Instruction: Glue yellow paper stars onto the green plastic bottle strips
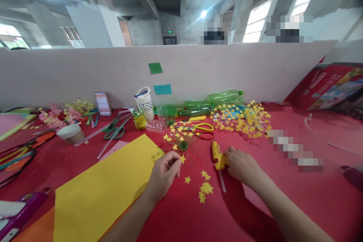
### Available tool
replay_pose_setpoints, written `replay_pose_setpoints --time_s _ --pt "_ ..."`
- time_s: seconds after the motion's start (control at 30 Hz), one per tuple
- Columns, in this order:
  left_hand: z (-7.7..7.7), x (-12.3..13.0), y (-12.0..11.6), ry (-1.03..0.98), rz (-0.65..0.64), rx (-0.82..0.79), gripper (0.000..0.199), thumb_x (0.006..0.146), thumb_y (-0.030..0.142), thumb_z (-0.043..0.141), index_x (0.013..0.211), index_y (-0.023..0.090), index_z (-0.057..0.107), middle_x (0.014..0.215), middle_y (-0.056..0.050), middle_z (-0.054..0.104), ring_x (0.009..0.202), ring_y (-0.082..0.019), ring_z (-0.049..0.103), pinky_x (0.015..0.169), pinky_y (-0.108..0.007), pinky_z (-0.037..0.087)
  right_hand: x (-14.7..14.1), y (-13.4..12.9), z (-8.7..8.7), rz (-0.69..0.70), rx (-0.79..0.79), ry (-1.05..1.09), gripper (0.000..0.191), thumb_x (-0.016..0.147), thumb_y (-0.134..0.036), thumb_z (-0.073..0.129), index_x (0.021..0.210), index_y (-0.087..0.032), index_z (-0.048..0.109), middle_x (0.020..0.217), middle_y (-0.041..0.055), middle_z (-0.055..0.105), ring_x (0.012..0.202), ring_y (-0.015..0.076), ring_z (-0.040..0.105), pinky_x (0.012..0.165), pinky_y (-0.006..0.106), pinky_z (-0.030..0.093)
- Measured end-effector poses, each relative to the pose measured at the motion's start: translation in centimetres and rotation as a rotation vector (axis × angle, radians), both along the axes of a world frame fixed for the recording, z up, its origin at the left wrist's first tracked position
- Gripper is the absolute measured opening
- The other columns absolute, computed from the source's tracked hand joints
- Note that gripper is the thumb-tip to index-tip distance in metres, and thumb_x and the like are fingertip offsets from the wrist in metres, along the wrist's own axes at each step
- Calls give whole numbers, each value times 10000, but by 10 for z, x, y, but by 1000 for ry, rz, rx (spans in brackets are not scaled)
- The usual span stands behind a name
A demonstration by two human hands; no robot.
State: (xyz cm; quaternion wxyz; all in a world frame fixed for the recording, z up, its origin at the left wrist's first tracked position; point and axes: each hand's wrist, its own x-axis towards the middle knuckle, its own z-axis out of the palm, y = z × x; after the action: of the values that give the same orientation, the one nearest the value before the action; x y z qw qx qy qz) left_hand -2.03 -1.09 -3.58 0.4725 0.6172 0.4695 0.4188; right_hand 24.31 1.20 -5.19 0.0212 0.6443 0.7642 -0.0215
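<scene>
My left hand (pixel 166 174) is closed in a pinch, with a yellow paper star (pixel 183 159) at its fingertips. Just beyond it stands a cut plastic bottle piece (pixel 183 146) with a green centre, its thin strips splayed out and tipped with yellow stars. My right hand (pixel 241 164) has its fingers curled at the handle side of a yellow hot glue gun (pixel 218 155), whose nozzle points away from me. A clear glue stick (pixel 222 181) sticks out of the gun's back end. Between my hands lie several loose yellow stars (pixel 206 188) on the red tabletop.
Yellow card (pixel 104 189) covers the left front. Behind are scissors (pixel 204 128), green bottles (pixel 198 107), a white cup (pixel 144 104) and finished star sprays (pixel 249 121). A paper cup (pixel 70 133) stands left. A white partition (pixel 198 68) closes the back.
</scene>
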Motion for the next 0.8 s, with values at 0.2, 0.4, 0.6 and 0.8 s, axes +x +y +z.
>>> replay_pose_setpoints --time_s 0.2,0.4,0.6,0.8 --pt "-1 -3 3 -101 81 14 157 835 300 479 737 179 497 487 81 463 352 -28 321 362 -157 234 7 -3 29 63 -19 327 374 636 -90 473 996 -152 553 941 70 603 766 159 586 640 228 398" --pt "2 -4 6 -121 145 0 161 820 308 504 728 175 502 464 83 464 330 -26 313 350 -155 240 -16 -11 57 125 10 946 217 742 -341 571 891 -183 558 796 25 602 704 169 561 613 262 436" --pt "1 -3 7 -102 176 -15 166 806 332 528 750 176 532 442 85 448 329 -26 319 353 -153 251 -44 -34 19 56 -169 1243 319 785 -468 536 893 -179 621 788 47 642 696 177 598 608 279 488" --pt "-4 1 4 -67 168 -11 163 815 339 521 774 184 554 441 81 427 397 -46 372 396 -149 290 -44 -53 -5 -99 -95 1275 436 667 -469 663 1003 -193 628 921 95 672 807 244 632 706 357 533"
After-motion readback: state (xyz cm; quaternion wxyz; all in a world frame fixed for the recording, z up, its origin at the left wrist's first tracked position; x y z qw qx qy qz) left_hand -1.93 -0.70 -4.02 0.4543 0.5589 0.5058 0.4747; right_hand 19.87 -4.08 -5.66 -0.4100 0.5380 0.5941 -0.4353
